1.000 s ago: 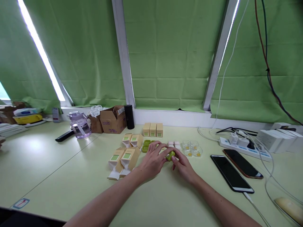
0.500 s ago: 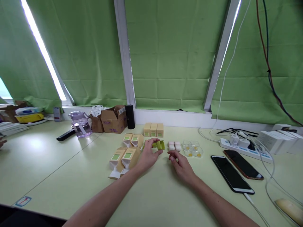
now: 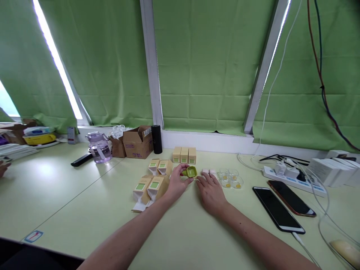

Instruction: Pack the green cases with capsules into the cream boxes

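Note:
My left hand (image 3: 179, 182) is closed on a small green square plastic cup (image 3: 191, 171), its hollow side facing me, just above the table. To its right my right hand (image 3: 211, 190) reaches palm down with fingers stretched out, the fingertips close to the cup and in front of the pink-and-white cubes (image 3: 205, 171). Part of the cubes is hidden behind those fingers. Beside them stands a clear plastic tray (image 3: 226, 179) of rounded compartments with yellow spots inside. On the left of my left hand are several tan cartons (image 3: 158, 186) with green labels, their near flaps open.
Behind my hands stand three closed tan cartons (image 3: 184, 154). Two phones (image 3: 277, 208), a power strip (image 3: 292, 181) and loose cables lie at right. At left are a purple jug (image 3: 98, 148), a brown cardboard box (image 3: 138, 143) and a black cylinder (image 3: 156, 139). Another person's hand (image 3: 3, 167) shows at the far left.
My right hand has turned palm down and moved forward over the front of the cubes. The green cup in my left hand has tilted so its hollow faces me more.

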